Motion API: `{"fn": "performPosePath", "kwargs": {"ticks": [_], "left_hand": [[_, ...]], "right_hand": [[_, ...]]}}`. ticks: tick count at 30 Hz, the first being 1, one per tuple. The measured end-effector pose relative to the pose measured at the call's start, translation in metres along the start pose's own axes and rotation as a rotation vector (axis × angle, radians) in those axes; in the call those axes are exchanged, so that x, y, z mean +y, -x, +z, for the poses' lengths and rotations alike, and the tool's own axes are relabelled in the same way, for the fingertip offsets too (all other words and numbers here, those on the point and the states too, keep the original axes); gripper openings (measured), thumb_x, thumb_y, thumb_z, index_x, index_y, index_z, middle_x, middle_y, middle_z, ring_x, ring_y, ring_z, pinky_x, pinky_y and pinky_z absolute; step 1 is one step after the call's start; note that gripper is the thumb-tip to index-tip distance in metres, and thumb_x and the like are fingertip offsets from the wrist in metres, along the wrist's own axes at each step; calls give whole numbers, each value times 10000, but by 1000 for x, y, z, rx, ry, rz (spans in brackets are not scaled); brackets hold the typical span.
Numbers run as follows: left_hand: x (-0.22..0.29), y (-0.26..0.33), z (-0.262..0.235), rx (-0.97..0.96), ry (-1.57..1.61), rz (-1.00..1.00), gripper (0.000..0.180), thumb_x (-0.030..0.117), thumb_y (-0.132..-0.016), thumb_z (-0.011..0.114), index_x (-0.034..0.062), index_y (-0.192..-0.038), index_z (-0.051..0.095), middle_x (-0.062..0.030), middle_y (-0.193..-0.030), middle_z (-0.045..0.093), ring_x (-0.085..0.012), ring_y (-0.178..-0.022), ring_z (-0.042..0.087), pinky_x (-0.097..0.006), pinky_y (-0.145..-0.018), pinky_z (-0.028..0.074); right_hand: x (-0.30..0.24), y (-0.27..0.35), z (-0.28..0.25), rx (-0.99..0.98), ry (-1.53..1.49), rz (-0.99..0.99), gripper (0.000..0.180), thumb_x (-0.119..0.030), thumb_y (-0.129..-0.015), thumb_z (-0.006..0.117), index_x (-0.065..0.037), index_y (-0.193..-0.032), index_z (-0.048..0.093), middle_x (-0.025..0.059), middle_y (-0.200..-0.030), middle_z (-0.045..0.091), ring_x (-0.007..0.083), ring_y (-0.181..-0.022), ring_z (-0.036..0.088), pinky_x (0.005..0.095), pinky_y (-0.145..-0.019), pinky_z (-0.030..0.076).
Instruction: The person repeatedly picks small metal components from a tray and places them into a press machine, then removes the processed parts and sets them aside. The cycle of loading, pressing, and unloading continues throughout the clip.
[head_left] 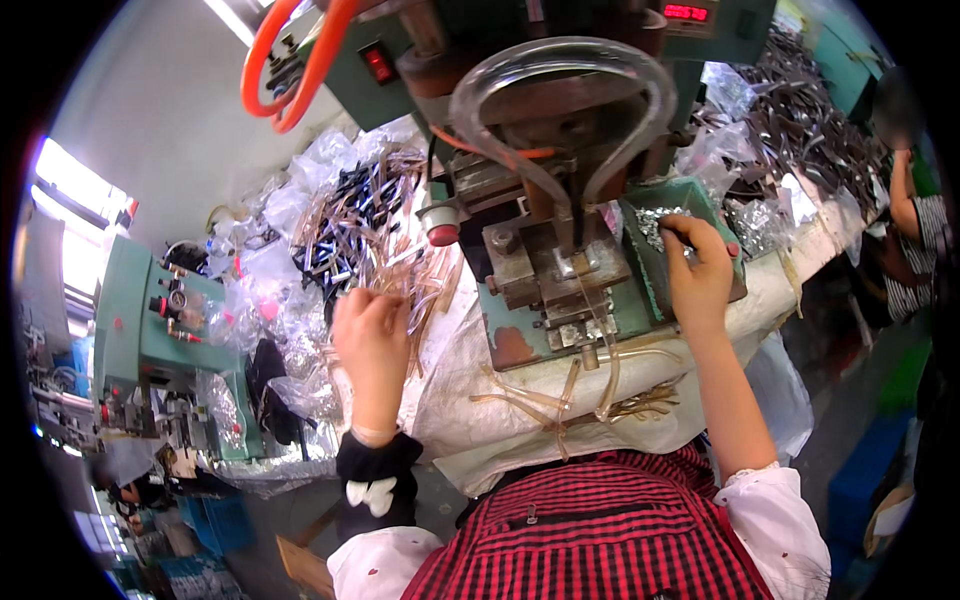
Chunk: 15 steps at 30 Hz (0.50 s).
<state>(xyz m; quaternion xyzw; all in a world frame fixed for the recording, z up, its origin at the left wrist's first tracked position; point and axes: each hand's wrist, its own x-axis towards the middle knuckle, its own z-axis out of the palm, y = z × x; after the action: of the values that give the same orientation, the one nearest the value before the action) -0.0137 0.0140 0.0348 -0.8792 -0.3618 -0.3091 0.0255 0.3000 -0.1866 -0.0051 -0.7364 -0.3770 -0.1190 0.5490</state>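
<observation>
My left hand [372,335] is over the near edge of a pile of translucent brown strips [425,275], shaped like eyeglass temples. Its fingers are curled together, and what they hold, if anything, is hidden. My right hand [698,265] reaches over a green metal bin [640,265] of small shiny metal pieces [655,222]. Thumb and fingertips are pinched there; anything between them is too small to make out. Between both hands stands a press with a steel block [590,275]. One translucent strip [607,375] runs from the block toward me, its curved end hanging over the bench edge.
Loose brown strips [540,400] lie on the white cloth [450,375] in front. An orange hose [262,70] and a clear tube loop [560,48] hang above. A red button [441,234] sits left of the block. Dark strips [800,110] are heaped at right, near another person [905,215].
</observation>
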Motion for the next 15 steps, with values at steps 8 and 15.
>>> {"fn": "performPosePath", "kwargs": {"ticks": [8,15], "left_hand": [[-48,21,78,-213,-43,-84,61,76,-769,727,40,-818,727,-131,-897,612,-354,-881,623,-453,-782,504],[5,-13,34,23,212,-136,97,36,-807,714,33,-902,698,-103,-858,633,-279,-769,637,-375,-698,497]], "right_hand": [[25,29,-45,63,-2,263,118,-15,-890,697,-9,-1003,731,109,-950,718,223,-891,673,316,-816,512],[-67,-2,-20,-154,-285,5,188,-20,-819,747,-20,-1006,730,110,-935,722,264,-868,681,357,-799,522]]}}
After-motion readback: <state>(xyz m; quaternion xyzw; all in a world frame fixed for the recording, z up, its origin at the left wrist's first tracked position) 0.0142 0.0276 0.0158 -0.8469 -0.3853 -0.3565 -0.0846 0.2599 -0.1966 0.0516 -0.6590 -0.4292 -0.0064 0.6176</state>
